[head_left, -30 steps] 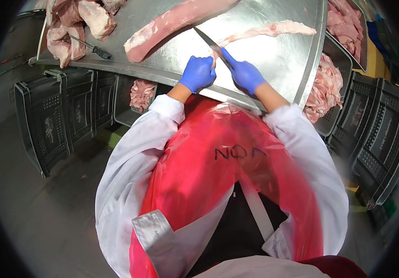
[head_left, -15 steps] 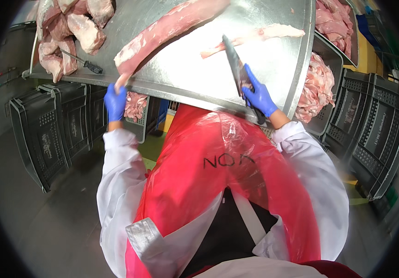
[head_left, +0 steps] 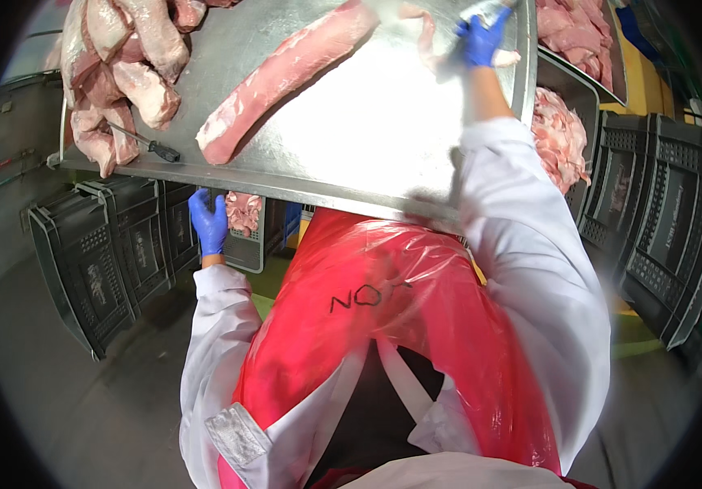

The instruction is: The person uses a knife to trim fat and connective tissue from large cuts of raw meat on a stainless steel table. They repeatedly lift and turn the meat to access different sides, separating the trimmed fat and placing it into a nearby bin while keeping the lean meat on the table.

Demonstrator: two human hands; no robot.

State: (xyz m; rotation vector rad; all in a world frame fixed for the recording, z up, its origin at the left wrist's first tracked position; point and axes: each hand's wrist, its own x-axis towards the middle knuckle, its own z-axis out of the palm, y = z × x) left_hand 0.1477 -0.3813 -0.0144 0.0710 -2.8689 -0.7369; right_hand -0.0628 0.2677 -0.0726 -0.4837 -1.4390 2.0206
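Note:
My right hand (head_left: 485,39), in a blue glove, reaches to the far right of the metal table (head_left: 326,191). It is closed, with a blurred pale metal shape, apparently the knife blade (head_left: 488,11), beside its fingers; the knife's handle is hidden. Under and beside this hand lies a thin strip of trimmed meat (head_left: 426,37). My blue-gloved left hand (head_left: 209,222) hangs off the near table edge with its fingers apart and nothing in them. Across the table's middle lies a long, trimmed pork loin piece (head_left: 286,81), touched by neither hand.
Large raw cuts (head_left: 127,61) are piled at the far left, with a thin black-handled tool (head_left: 163,152) against them. Below the near edge, a grey crate (head_left: 246,259) holds scraps. Trimmings (head_left: 558,134) and meat pieces (head_left: 576,37) fill containers at right. Black crates (head_left: 90,253) flank both sides.
My left hand has let go of the loin's thin end piece, which no longer shows there, and has opened. My right hand has moved far and right, onto the trimmed strip.

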